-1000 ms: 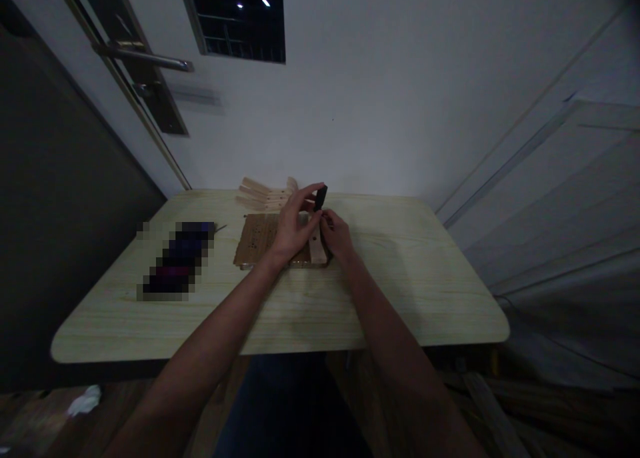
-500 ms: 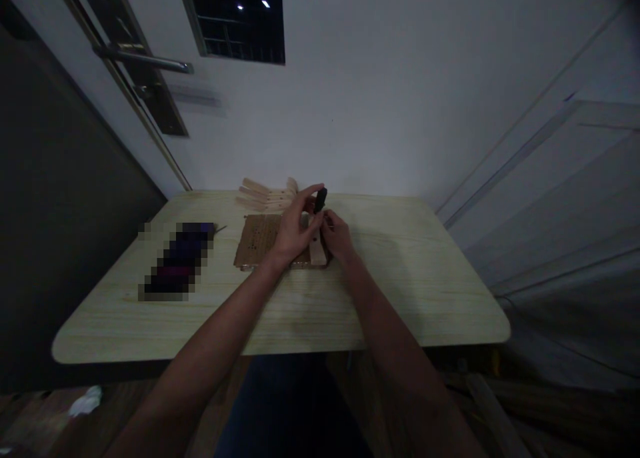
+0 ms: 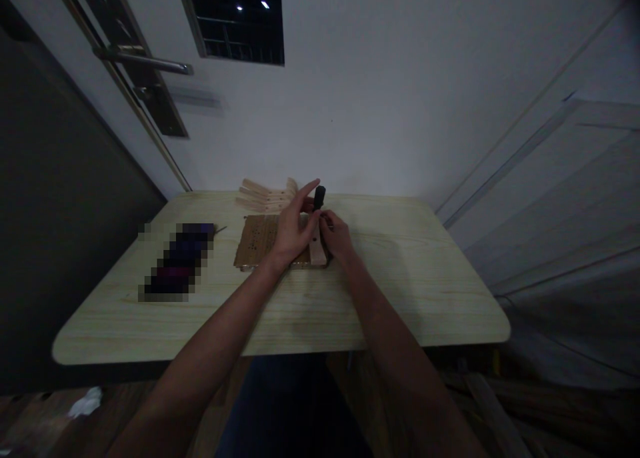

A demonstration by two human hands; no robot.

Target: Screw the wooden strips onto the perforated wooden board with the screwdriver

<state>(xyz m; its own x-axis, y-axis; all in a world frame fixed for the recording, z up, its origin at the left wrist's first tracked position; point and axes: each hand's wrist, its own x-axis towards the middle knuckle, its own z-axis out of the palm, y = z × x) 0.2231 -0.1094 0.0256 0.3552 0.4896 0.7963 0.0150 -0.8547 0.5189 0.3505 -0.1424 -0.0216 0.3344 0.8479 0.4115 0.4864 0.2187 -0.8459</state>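
Observation:
My left hand (image 3: 294, 230) is closed around the lower part of an upright black-handled tool (image 3: 319, 197); its index finger stretches up beside the handle. The tool's tip is hidden, so its kind cannot be told. Below the thumb, a pale wooden piece (image 3: 317, 250) with a dark hole lies on a brown cardboard slab (image 3: 255, 239) dotted with small holes. Against the wooden piece's right side, my right hand (image 3: 337, 233) has its fingertips pinched together close to the left thumb. What they hold is too small and dark to make out.
Several similar wooden pieces (image 3: 265, 196) lie fanned out behind the slab. A blurred-out dark item (image 3: 177, 261) with a thin rod at its end lies on the left of the table (image 3: 440, 298). The wall (image 3: 360, 111) stands right behind the table.
The black handle has tipped slightly more upright and shifted a little left. My left index finger has lifted away from its top. The right hand has barely moved.

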